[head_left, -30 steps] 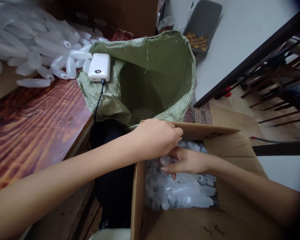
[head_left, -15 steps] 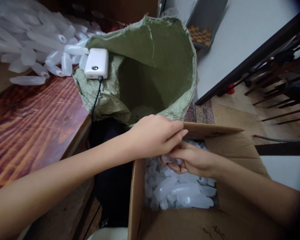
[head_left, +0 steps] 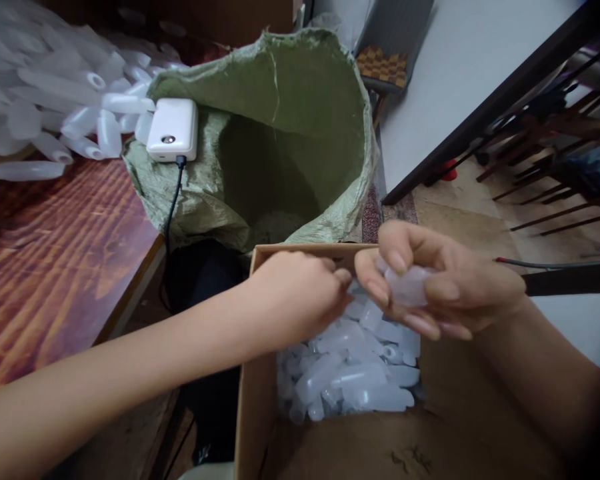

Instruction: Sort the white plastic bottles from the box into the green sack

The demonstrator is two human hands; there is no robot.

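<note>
Head view: right hand [head_left: 440, 287] pinches a translucent bottle [head_left: 407, 285] just above the cardboard box [head_left: 253, 373]; left hand [head_left: 300, 293] is curled at the bottle pile [head_left: 350, 367], and I can't tell if it's holding anything. Looks mid-pick to me; green sack [head_left: 290, 120] sits open beyond.

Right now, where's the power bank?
Head view, upper left: the power bank lies on the folded rim of the green sack, beside the bottle pile on the wooden table.

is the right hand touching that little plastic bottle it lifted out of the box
Touching. The head view shows the right hand above the cardboard box, its thumb and fingertips wrapped around the translucent bottle.
</note>
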